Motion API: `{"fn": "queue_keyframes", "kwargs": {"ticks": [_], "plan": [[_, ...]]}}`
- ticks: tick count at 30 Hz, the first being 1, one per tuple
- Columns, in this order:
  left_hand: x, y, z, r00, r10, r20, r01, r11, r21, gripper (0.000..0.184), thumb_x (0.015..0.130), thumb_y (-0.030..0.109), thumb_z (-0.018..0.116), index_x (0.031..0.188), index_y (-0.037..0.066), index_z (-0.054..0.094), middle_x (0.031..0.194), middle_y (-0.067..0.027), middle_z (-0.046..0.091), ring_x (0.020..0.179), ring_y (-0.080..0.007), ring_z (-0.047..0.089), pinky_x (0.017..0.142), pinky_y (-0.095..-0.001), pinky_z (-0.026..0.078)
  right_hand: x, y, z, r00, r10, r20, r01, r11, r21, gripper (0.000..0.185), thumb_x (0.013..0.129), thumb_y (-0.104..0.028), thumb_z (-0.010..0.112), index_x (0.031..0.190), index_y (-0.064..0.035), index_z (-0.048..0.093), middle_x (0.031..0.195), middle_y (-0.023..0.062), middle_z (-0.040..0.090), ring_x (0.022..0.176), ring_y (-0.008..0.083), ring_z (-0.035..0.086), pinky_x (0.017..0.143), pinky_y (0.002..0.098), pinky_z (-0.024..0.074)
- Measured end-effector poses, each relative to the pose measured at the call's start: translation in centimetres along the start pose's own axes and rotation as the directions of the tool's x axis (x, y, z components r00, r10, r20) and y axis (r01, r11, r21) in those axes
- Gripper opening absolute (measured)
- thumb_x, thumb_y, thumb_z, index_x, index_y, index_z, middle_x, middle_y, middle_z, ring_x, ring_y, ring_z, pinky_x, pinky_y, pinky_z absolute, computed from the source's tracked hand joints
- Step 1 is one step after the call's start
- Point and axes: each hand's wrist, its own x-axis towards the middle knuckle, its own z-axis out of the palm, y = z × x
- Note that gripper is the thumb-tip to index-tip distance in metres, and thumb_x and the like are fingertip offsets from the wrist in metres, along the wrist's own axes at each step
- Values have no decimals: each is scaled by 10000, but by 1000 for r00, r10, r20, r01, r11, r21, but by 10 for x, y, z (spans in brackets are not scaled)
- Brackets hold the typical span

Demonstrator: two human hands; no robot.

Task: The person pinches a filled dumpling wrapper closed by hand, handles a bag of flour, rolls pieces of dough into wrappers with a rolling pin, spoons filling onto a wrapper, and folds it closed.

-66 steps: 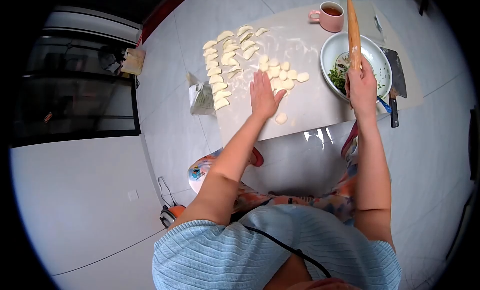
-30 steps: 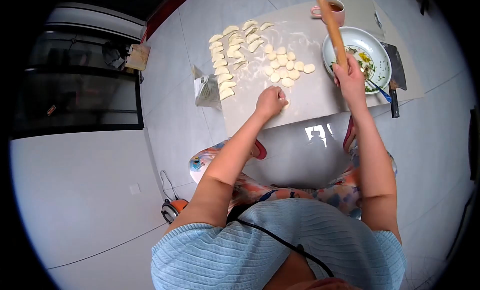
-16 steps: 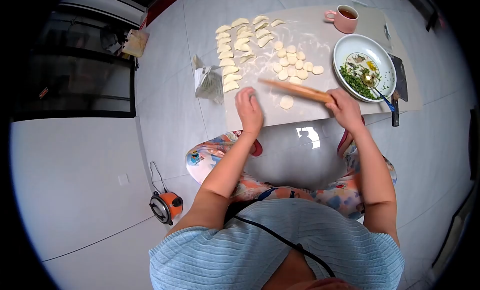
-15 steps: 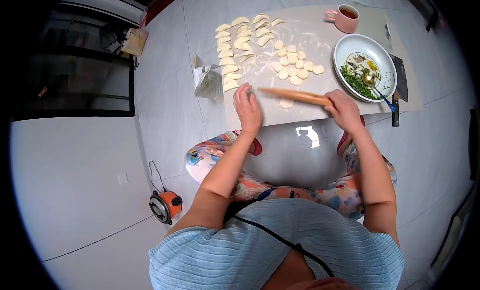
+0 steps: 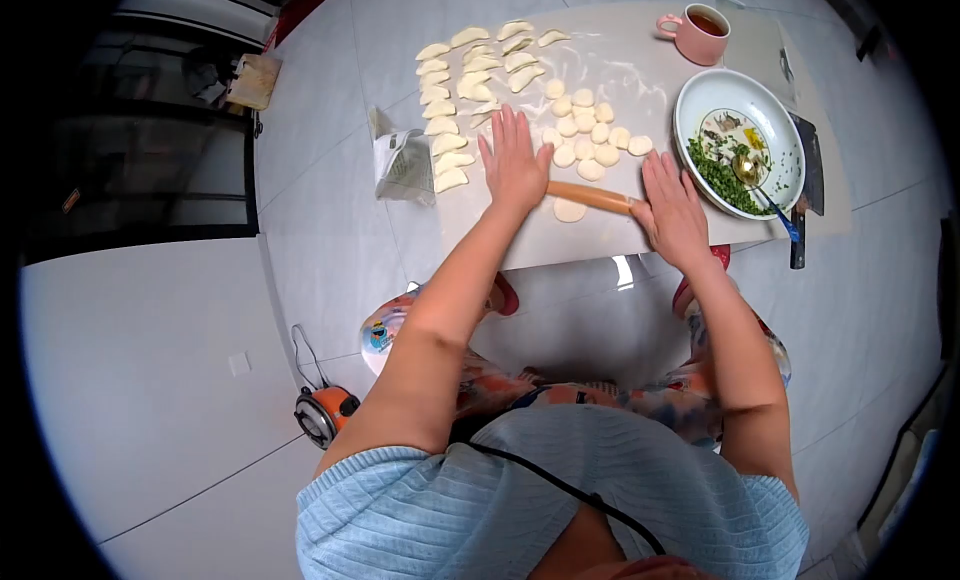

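My left hand (image 5: 516,170) lies flat with its fingers spread over the left end of a wooden rolling pin (image 5: 592,197). My right hand (image 5: 674,212), fingers stretched out, rests on the pin's right end. Under the middle of the pin is a flattened dough round (image 5: 569,210), partly covered by it. Several small dough discs (image 5: 584,126) are grouped just beyond the pin. Rows of folded dumplings (image 5: 450,142) stand at the left of the floured board (image 5: 640,80).
On the right are a white bowl (image 5: 792,130) with chopped greens and a spoon, and a cleaver (image 5: 812,170) partly under it. A pink mug (image 5: 702,42) of brown liquid stands at the back. A plastic bag (image 5: 403,166) is left of the board, an orange appliance (image 5: 327,412) lower left.
The rolling pin has come down across the dough round. My left hand has moved onto its left end, and my right hand has opened from its grip and now lies flat on the other end.
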Motion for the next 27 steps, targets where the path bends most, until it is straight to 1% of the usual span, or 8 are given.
{"fn": "queue_keyframes", "kwargs": {"ticks": [5, 7, 9, 12, 17, 19, 23, 27], "plan": [[-76, -6, -17, 988, 13, 156, -18, 999, 34, 733, 957, 385, 553, 1527, -1, 302, 1641, -190, 158, 1524, -347, 119, 1198, -585, 82, -15, -12, -15, 987, -53, 154, 57, 998, -24, 763, 921, -375, 633, 1507, 0, 319, 1597, 155, 297, 1499, 283, 241, 1218, 478, 181], [-58, -10, -5, 989, -16, 147, 9, 999, 48, 729, 958, 379, 550, 1528, -3, 300, 1640, -193, 162, 1524, -350, 118, 1195, -590, 83, -4, -12, -16, 997, -59, 56, 61, 998, -34, 750, 929, -375, 623, 1500, 11, 328, 1590, 157, 314, 1487, 291, 266, 1213, 480, 190], [-16, -6, 4, 1000, -26, 13, 26, 999, 23, 729, 957, 374, 554, 1527, -3, 301, 1636, -195, 176, 1523, -349, 124, 1194, -589, 89, 3, -6, -8, 999, -28, -20, 28, 1000, -8, 735, 943, -373, 607, 1498, 18, 325, 1586, 164, 318, 1487, 295, 266, 1209, 486, 200], [12, 7, 1, 997, 79, 11, -79, 997, -8, 730, 954, 367, 562, 1526, -4, 302, 1631, -196, 191, 1520, -348, 141, 1194, -589, 98, -4, 4, 9, 999, 45, 21, -47, 997, 66, 733, 953, -375, 595, 1501, 24, 315, 1588, 174, 307, 1492, 307, 249, 1208, 490, 202], [-72, 7, -24, 986, 86, 139, -91, 995, 30, 717, 956, 353, 562, 1519, -12, 310, 1627, -203, 200, 1514, -366, 159, 1187, -598, 97, -21, 0, 2, 994, 0, 106, -4, 999, 35, 742, 942, -365, 610, 1503, 20, 315, 1593, 179, 296, 1499, 319, 229, 1207, 497, 201], [-85, 0, -24, 995, 5, 95, -9, 999, 34, 704, 961, 348, 554, 1515, -14, 317, 1626, -207, 200, 1512, -373, 159, 1185, -603, 93, -22, -9, 2, 990, -38, 134, 33, 999, 42, 745, 937, -364, 616, 1503, 18, 318, 1595, 180, 292, 1501, 321, 225, 1207, 497, 198], [-12, 0, -7, 997, -69, -18, 69, 997, 24, 696, 962, 340, 550, 1515, -16, 321, 1629, -195, 200, 1516, -353, 154, 1196, -583, 91, 3, -11, -2, 1000, 5, -23, -5, 1000, -2, 754, 928, -359, 624, 1507, 15, 318, 1599, 169, 289, 1502, 299, 225, 1210, 493, 194], [8, 7, -1, 998, 11, -61, -10, 1000, 19, 699, 960, 342, 554, 1516, -13, 322, 1630, -188, 202, 1517, -344, 154, 1199, -576, 93, 0, -4, 5, 998, 57, -24, -56, 997, 48, 751, 927, -356, 624, 1505, 15, 322, 1591, 162, 305, 1501, 294, 227, 1214, 491, 184]]}}
